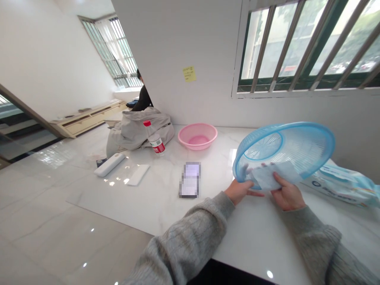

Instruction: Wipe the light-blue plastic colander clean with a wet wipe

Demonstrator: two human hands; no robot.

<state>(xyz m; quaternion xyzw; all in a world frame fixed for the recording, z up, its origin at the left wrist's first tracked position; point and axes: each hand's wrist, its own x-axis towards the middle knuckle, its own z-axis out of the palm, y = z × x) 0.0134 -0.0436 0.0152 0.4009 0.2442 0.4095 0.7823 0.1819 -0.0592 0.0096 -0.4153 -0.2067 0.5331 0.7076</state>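
A blue plastic colander basket point(322, 136) is tilted up above the right side of the table, its inside facing me. My left hand point(239, 190) grips its lower left rim, thumb on the inner side. Pressed against the lower inside wall is a white wipe point(274, 175), with my right hand point(287, 194) closed on it, thumb on top. Some fingers show only dimly through the blue mesh, behind the basket.
A pink basket point(197, 147) stands by the wall. A phone point(190, 180), a red-capped bottle point(156, 142), a grey cloth bag point(130, 130) and a white case point(109, 165) are on the table. Right of the basket lies a wipes pack point(347, 184). Farther back, a person point(144, 99) is partly visible.
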